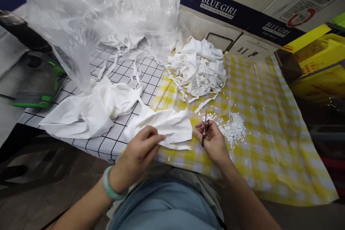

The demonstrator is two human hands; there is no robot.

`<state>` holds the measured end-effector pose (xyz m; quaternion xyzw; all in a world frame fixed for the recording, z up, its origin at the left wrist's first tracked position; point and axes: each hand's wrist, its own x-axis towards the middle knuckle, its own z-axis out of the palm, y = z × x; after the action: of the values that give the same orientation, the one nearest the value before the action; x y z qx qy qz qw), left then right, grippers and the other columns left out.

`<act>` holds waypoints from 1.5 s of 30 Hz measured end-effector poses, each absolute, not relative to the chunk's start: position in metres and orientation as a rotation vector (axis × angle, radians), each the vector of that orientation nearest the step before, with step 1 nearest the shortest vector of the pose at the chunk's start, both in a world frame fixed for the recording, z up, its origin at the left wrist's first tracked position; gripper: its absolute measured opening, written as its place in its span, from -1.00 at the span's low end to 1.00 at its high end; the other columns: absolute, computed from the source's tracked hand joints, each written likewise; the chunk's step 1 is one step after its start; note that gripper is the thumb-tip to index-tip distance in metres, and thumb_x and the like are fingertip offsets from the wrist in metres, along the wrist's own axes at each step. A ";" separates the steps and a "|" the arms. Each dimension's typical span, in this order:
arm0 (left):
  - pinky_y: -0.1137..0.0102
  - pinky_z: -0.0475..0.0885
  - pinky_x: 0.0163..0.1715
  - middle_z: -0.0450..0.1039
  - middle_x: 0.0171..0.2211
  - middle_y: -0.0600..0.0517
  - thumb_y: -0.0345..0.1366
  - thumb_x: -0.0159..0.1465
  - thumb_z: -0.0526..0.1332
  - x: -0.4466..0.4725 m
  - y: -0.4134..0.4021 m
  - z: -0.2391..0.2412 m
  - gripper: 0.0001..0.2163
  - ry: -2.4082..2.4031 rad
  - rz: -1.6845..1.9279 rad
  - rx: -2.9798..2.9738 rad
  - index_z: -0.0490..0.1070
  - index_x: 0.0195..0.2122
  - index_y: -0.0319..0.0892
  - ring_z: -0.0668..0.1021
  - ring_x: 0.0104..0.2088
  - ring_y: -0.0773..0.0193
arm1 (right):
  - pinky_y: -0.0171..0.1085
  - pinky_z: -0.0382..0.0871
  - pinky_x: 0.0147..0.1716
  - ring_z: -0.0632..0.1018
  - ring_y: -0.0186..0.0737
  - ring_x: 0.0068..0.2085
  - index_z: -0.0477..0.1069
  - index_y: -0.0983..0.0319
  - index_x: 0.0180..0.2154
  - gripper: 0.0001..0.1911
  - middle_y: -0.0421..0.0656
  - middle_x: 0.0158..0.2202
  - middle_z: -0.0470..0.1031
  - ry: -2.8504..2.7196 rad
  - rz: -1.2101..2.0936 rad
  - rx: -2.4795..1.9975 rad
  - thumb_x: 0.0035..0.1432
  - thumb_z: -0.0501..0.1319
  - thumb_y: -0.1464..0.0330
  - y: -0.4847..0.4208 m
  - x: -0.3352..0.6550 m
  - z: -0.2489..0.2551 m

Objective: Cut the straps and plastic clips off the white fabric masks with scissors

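My left hand [142,149] pinches the lower edge of a white fabric piece with straps [172,124], which lies across the front of the table. A loose strap end stretches right from beneath those fingers. Small scissors [205,129] are held in my right hand [211,138], blades pointing away from me, a little right of the fabric. Just beyond that hand, a heap of tiny white snippets [234,129] is spread on the yellow checked cloth. Left of my left hand lie more crumpled white fabric pieces [88,109].
A pile of white strapped garments [199,66] stands at the back middle. Behind it are printed cardboard boxes [229,10]. A big clear plastic bag [107,7] fills the back left. The yellow checked cloth [283,151] covers the table's right side; yellow bins [318,57] sit beyond.
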<state>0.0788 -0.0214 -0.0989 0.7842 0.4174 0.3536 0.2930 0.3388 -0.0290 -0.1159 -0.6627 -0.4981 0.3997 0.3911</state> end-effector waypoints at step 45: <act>0.45 0.32 -0.42 0.33 -0.41 0.07 -0.30 0.34 0.12 0.022 -0.022 -0.042 -0.92 1.344 0.732 1.724 0.34 -0.29 -0.16 0.39 -0.41 0.33 | -0.25 0.35 -0.16 0.44 -0.23 -0.21 0.31 0.17 -0.26 -0.72 -0.19 -0.24 0.40 -1.764 1.535 -0.942 0.01 0.35 0.30 0.035 0.237 -0.082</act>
<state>0.0223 -0.0225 -0.0422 0.6835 0.5328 0.2901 0.4060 0.2369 0.0348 -0.0824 -0.3558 -0.6663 0.5799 0.3052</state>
